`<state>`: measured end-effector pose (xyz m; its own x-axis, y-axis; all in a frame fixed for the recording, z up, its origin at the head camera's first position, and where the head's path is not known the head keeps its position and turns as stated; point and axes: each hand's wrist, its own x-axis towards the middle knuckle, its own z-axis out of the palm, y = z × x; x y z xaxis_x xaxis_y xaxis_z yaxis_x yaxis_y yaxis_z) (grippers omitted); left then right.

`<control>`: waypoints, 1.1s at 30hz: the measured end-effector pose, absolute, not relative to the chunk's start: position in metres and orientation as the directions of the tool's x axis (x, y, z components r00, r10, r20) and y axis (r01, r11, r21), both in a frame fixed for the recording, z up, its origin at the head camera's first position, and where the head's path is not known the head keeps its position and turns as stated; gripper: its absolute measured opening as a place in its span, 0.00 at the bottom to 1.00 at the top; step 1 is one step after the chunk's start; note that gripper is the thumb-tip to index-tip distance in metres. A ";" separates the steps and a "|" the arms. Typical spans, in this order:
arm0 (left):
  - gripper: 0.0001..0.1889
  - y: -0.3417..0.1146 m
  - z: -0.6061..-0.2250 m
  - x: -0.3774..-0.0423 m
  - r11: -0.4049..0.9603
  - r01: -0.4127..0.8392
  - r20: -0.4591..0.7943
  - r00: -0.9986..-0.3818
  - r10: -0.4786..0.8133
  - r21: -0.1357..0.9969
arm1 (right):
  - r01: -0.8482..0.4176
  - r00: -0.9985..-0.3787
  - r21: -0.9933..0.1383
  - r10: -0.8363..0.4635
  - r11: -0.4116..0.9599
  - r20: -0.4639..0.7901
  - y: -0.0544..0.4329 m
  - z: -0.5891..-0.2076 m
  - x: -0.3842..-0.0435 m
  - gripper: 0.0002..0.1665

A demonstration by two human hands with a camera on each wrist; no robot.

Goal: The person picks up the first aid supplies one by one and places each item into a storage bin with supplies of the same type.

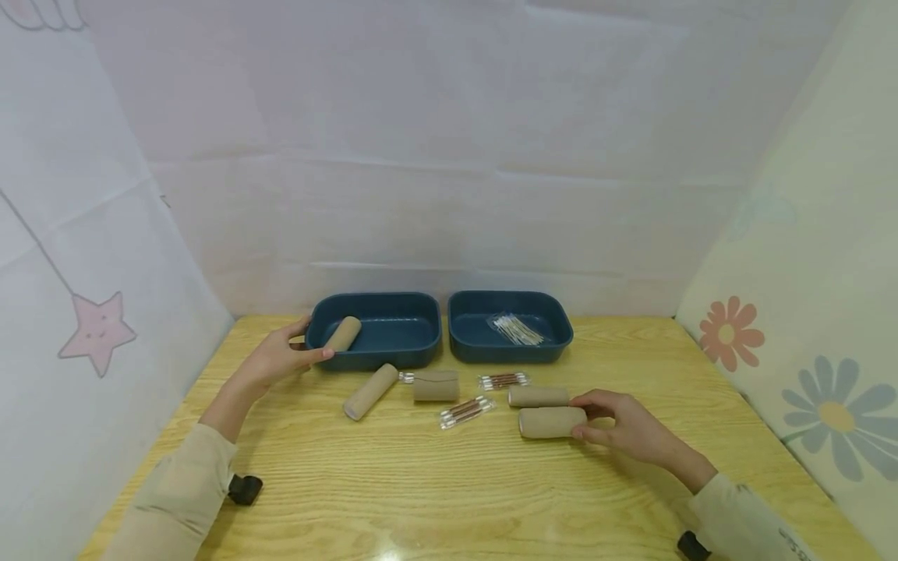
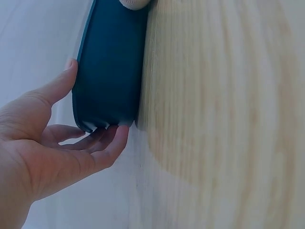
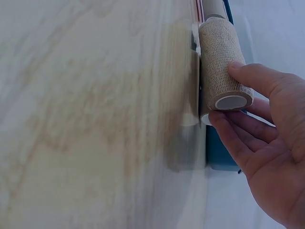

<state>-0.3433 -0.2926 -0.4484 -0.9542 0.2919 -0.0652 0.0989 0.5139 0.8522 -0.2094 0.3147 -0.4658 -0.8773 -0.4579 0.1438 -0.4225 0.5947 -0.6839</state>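
My left hand [image 1: 275, 360] grips the left end of a dark blue tray [image 1: 393, 360], thumb at the rim and fingertips against the end wall [image 2: 107, 107]. Inside that tray, a beige bandage roll [image 1: 344, 334] leans near the left end. On the right, my right hand [image 1: 627, 427] holds the near end of another beige bandage roll [image 1: 550, 422] between thumb and fingers. Its crinkled surface and white core show in the right wrist view [image 3: 221, 59]. A thinner bandage roll [image 1: 538, 396] lies just behind it, close to my right fingertips.
A second blue tray [image 1: 505, 355] holds a clear bag of cotton swabs [image 1: 517, 329]. Two more bandage rolls lie in front of the left tray, one slanted [image 1: 371, 392] and one thicker [image 1: 436, 386]. Clear packs of brown swabs [image 1: 467, 412] are on the wooden table [image 1: 393, 483].
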 end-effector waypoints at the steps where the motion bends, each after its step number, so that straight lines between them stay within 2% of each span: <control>1: 0.60 -0.292 -0.448 -0.342 0.513 0.098 -0.065 -0.954 0.292 0.853 | -0.427 -0.876 -0.679 -0.459 0.597 0.148 0.314 -0.464 -0.209 0.27; 15: 0.59 -0.291 -0.451 -0.343 0.527 0.097 -0.067 -0.957 0.283 0.845 | -0.449 -0.869 -0.684 -0.460 0.574 0.184 0.295 -0.451 -0.214 0.25; 20: 0.59 -0.291 -0.452 -0.343 0.514 0.102 -0.059 -0.956 0.288 0.852 | -0.500 -0.843 -0.662 -0.490 0.558 0.224 0.285 -0.443 -0.220 0.24; 33: 0.60 -0.292 -0.454 -0.343 0.522 0.123 -0.045 -0.954 0.298 0.844 | -0.501 -0.841 -0.694 -0.482 0.517 0.248 0.260 -0.436 -0.233 0.28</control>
<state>-0.3434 -0.2919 -0.4538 -0.9535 0.2979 -0.0454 0.1228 0.5218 0.8442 -0.2334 0.2595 -0.4362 -0.8407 -0.4815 0.2477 -0.5008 0.5172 -0.6941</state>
